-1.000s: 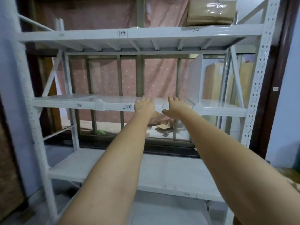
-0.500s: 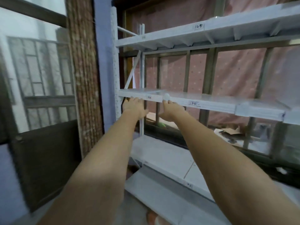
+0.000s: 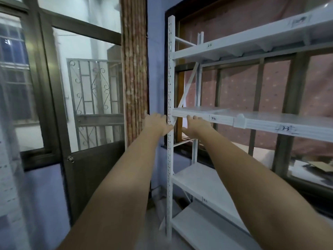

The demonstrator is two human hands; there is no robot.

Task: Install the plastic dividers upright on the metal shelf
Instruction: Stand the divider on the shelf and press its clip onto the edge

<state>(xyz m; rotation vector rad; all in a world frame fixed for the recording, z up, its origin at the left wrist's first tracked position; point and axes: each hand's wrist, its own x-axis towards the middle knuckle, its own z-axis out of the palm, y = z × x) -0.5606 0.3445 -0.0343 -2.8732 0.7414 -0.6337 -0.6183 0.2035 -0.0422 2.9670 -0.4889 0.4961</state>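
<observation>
The white metal shelf rack (image 3: 261, 124) fills the right half of the view. On the left end of its middle shelf lies a flat stack of translucent plastic dividers (image 3: 201, 110). My right hand (image 3: 196, 125) is just below that stack, fingertips resting on the shelf's front rail and holding nothing. My left hand (image 3: 156, 123) is spread open to the left of the perforated corner post (image 3: 170, 69), almost touching it. A small white clip (image 3: 240, 117) sits on the front rail to the right of my hands. No upright divider is in view.
A dark-framed glass door (image 3: 90, 105) and a blue wall stand left of the rack. A brick-patterned column (image 3: 135, 69) rises between the two. Behind the rack are a window frame and pink dotted cloth (image 3: 243, 87). Lower shelves (image 3: 201, 184) are bare.
My view has swung left along the rack. Both hands have moved left along the middle shelf's front rail, from its middle to its left end by the corner post.
</observation>
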